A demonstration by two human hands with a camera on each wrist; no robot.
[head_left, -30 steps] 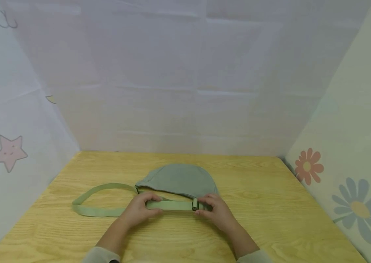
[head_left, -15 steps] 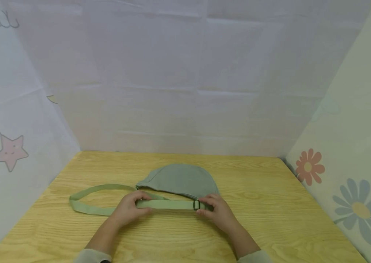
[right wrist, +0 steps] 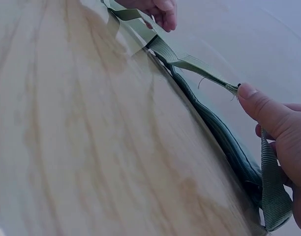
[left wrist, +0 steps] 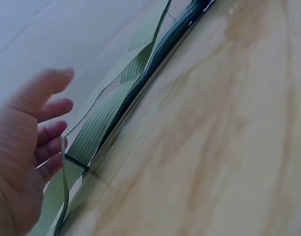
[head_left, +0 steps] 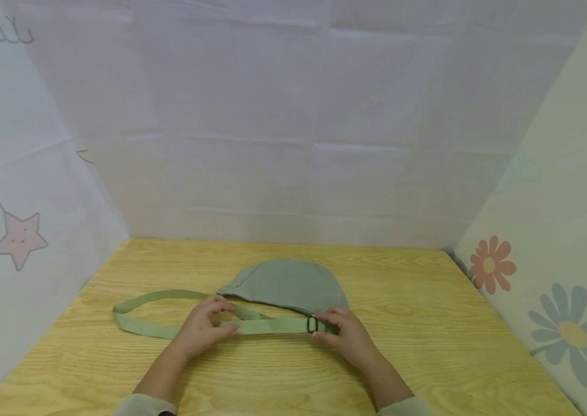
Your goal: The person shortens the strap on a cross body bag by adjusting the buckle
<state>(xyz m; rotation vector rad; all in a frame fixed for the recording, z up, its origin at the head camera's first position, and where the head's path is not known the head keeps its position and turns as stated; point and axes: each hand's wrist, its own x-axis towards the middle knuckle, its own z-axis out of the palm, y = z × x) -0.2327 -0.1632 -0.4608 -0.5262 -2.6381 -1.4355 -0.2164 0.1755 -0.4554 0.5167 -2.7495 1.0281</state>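
A grey-green crescent-shaped shoulder bag [head_left: 288, 283] lies flat on the wooden table, its zipped edge toward me. Its light green strap [head_left: 272, 326] runs along that edge and loops out to the left. My right hand [head_left: 344, 335] pinches the strap by its dark slide buckle [head_left: 312, 325]; in the right wrist view, the thumb [right wrist: 261, 105] presses on the strap's frayed end. On the left, my left hand [head_left: 202, 329] is beside the strap with thumb and fingers apart. Its lower fingertips are close to the strap in the left wrist view; whether they touch is unclear.
The wooden table [head_left: 428, 323] carries only the bag and strap in view. Pale cloth walls stand behind and at both sides, with a printed star [head_left: 19, 240] on the left and flowers [head_left: 574, 334] on the right.
My left hand has slid left along the strap, and its thumb and fingers have parted from it. The buckle has turned flatter toward me, while my right hand has hardly moved.
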